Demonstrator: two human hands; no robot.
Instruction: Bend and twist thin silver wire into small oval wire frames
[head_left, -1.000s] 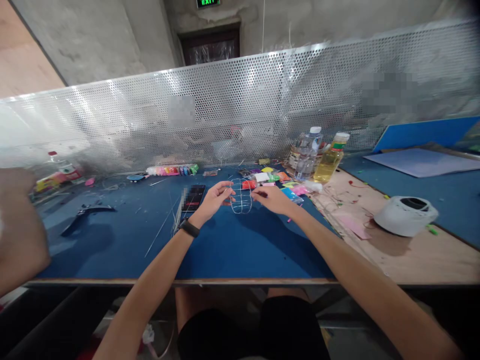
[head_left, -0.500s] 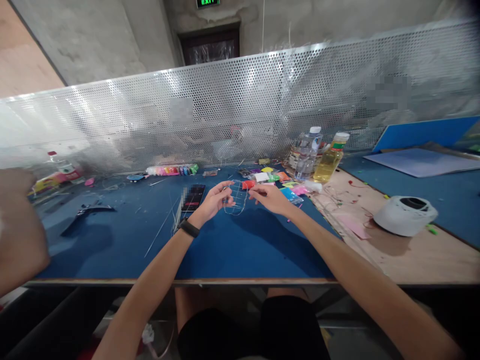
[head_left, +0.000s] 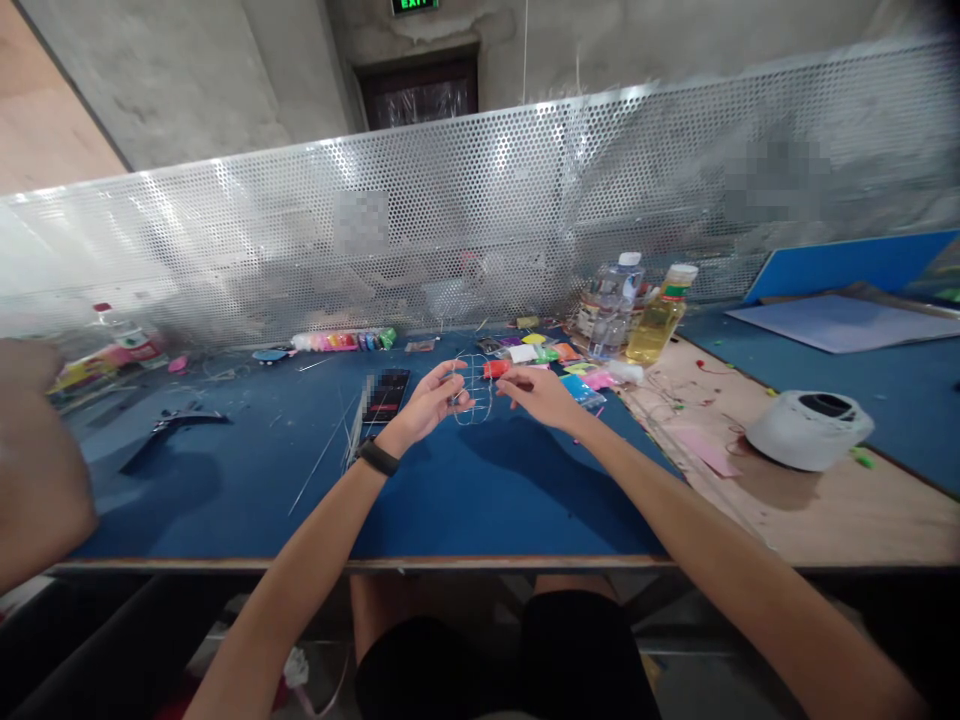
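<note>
The wire frame (head_left: 472, 386), above the blue table (head_left: 450, 500), faces the wearer more squarely than a moment ago, apparently being turned in place, the left hand (head_left: 424, 405) grasping one side, the right hand (head_left: 545, 395) at the opposite edge, its grip unclear.

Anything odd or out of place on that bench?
Mostly clutter: loose wires splay unevenly beside the phone, and a pink scrap lies among stray bits on the wooden board. No spill shows. The wire frame in the left hand is too fine to check for damage.
</note>
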